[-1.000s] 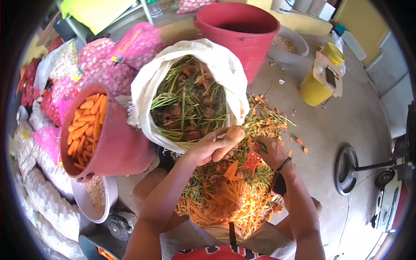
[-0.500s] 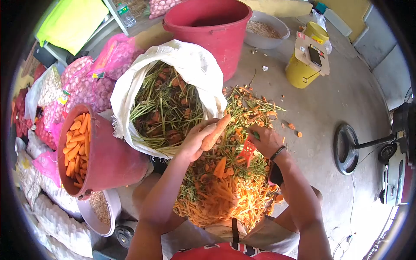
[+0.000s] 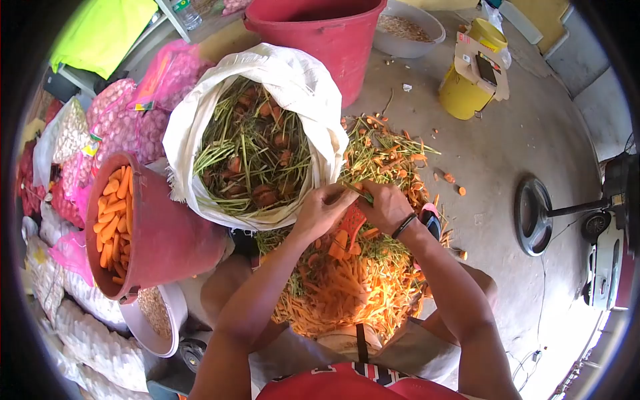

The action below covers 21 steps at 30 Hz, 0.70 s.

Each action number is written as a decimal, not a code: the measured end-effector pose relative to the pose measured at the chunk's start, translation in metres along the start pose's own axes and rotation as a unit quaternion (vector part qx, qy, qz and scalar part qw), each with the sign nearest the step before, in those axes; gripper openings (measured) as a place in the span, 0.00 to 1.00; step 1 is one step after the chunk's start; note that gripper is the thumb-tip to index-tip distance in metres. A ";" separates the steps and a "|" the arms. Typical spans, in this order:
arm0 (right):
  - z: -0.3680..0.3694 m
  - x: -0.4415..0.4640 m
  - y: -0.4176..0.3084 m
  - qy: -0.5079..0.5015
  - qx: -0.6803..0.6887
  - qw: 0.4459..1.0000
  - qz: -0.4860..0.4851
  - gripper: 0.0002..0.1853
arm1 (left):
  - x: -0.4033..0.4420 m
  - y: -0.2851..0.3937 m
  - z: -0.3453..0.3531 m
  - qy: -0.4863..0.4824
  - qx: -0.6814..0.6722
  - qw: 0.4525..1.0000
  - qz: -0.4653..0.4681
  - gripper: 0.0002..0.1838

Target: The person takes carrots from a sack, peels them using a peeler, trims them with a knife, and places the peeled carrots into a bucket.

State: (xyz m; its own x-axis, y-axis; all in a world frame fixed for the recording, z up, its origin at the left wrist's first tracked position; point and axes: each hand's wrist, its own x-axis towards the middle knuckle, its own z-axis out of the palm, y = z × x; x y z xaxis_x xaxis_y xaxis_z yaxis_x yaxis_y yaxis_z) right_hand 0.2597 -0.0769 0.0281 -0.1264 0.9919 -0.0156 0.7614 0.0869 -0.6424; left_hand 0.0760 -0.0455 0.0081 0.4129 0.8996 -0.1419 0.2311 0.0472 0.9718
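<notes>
My left hand is closed, fingers bent, at the near rim of the white sack; what it pinches is hidden. Close beside it, nearly touching, my right hand is wrapped around a red slotted peeler, which hangs below the fingers. A small green piece shows between the hands, too little of it to name. Carrots with green stalks fill the sack. Under my hands lies a heap of orange carrot peelings, with cut carrot pieces on top.
At left, a tilted red bucket holds peeled carrots. Behind the sack stands a larger red tub. Pink net bags line the left side. A yellow bucket and a round black base stand at right.
The carrot that my left hand held up is no longer visible. My right hand has moved up and left with the peeler, meeting my left hand. The view has shifted slightly.
</notes>
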 end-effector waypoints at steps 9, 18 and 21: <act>0.002 0.001 0.063 -0.140 -0.040 0.988 0.047 0.18 | -0.007 0.019 -0.003 -0.044 -0.021 0.999 0.021 0.23; -0.020 -0.007 0.015 0.118 0.107 0.983 -0.097 0.35 | 0.000 0.013 0.000 -0.056 -0.447 0.874 -0.179 0.26; -0.022 -0.009 0.010 0.126 0.077 0.980 -0.132 0.35 | -0.006 0.011 0.007 -0.081 -0.428 0.882 -0.182 0.26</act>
State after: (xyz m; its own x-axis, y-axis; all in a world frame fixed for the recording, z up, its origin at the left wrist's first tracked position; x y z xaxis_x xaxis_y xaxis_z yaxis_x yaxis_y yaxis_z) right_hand 0.2827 -0.0828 0.0390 -0.1308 0.9301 0.3433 0.6165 0.3475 -0.7065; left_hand 0.0818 -0.0536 0.0185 0.5848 0.6868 -0.4316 -0.3462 0.6925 0.6329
